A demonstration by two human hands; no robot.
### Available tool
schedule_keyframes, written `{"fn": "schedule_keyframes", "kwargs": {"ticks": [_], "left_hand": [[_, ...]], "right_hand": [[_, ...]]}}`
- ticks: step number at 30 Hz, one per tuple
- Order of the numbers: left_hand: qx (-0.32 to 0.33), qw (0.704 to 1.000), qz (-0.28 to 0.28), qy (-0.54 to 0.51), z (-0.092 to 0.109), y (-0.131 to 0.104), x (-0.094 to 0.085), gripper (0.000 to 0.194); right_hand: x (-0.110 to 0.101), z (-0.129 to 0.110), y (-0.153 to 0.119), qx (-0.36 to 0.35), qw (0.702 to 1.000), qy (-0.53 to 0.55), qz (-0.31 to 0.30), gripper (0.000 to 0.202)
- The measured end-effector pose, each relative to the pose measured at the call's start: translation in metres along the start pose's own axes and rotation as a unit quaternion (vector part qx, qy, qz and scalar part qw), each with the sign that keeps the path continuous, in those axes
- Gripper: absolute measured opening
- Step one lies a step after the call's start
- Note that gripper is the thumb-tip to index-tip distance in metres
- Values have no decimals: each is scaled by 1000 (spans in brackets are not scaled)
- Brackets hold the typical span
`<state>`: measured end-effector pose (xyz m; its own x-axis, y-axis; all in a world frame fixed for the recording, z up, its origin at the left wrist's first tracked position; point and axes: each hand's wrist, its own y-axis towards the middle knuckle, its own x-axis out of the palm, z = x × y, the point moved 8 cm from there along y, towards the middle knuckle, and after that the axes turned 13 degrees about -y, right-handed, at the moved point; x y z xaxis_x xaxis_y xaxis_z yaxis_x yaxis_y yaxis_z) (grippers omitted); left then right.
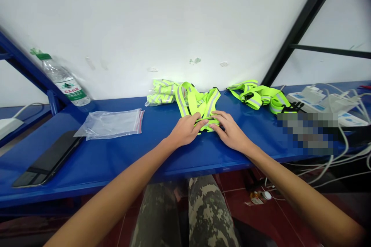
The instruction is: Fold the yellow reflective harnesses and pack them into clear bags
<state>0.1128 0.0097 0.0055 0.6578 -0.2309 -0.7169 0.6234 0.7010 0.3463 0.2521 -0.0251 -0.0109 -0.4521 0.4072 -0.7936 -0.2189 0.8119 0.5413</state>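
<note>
The left hand (pixel 185 129) pinches the near end of a yellow-green reflective strap (pixel 211 106), its thumb and curled fingers closed on the left edge; the right hand (pixel 230 131) grips the opposite edge the same way, thumb below and fingers above. The two thumbs almost meet over the folded webbing. The strap lies on the blue desk (pixel 116 156), around the middle of its length and close to the wall (pixel 145 27). Its long axis runs from the hands toward the wall — the flat, gathered end points at the person, while the loops spread away in a V, one to the left and one to the right, with grey stripes along the bands.

Just behind its left loop, a clear filled bag (pixel 160 92) holds more yellow-green striped webbing. Farther left, clear flat bags (pixel 113 123) lie in a small stack, their red-lined edge facing right, toward the hands; one corner overlaps a dark phone (pixel 49 160). At the far left, a green-capped bottle (pixel 69 85) leans back, tilted leftward; its contents are hard to make out. To the right of the strap, a loose strap bundle (pixel 257 96) lies near white power strips (pixel 353 118). On the floor (pixel 252 220) stands or lies a white-lidded jar (pixel 261 197) — which of the two is unclear — with something amber in it.
</note>
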Motion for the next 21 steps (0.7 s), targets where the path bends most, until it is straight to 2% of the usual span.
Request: {"fn": "schedule_keyframes", "kwargs": {"ticks": [7, 9, 11, 14, 16, 21], "left_hand": [[-50, 998, 25, -36, -11, 4, -2, 51], [-50, 998, 22, -28, -12, 4, -1, 53], [-49, 998, 30, 23, -11, 2, 0, 54], [-80, 984, 80, 139, -9, -3, -4, 49], [-110, 971, 107, 180, -9, -6, -7, 44], [-156, 975, 107, 114, -19, -5, -8, 37]], "right_hand": [[12, 11, 6, 68, 990, 96, -76, 44], [13, 9, 8, 66, 991, 90, -73, 44], [14, 7, 9, 66, 992, 75, -72, 41], [14, 4, 12, 59, 994, 63, -59, 37], [12, 0, 13, 44, 996, 67, -42, 35], [11, -8, 12, 2, 999, 23, -22, 33]]}}
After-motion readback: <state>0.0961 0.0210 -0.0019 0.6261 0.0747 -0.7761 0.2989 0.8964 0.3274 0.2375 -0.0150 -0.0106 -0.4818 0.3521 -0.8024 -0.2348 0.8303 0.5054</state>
